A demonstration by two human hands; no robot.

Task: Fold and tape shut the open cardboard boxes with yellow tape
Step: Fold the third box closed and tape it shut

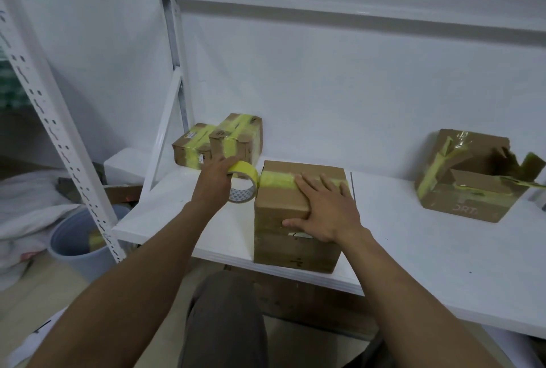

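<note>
The white shelf point(413, 249) carries four boxes. At the far right sits the open box point(461, 208), flaps raised and torn, with old yellow strips across it. The centre box point(283, 252) stands at the shelf's front edge, flaps folded down. Two small taped boxes point(192, 151) stand together at the back left.

Your right hand point(322, 211) lies flat on the centre box top, fingers straight and spread, thumb over the front edge. Your left hand point(214, 181) grips the tape roll point(243, 172) just beside the box's left edge. A yellow strip point(277, 181) runs across the top; it appears joined to the roll.
</note>
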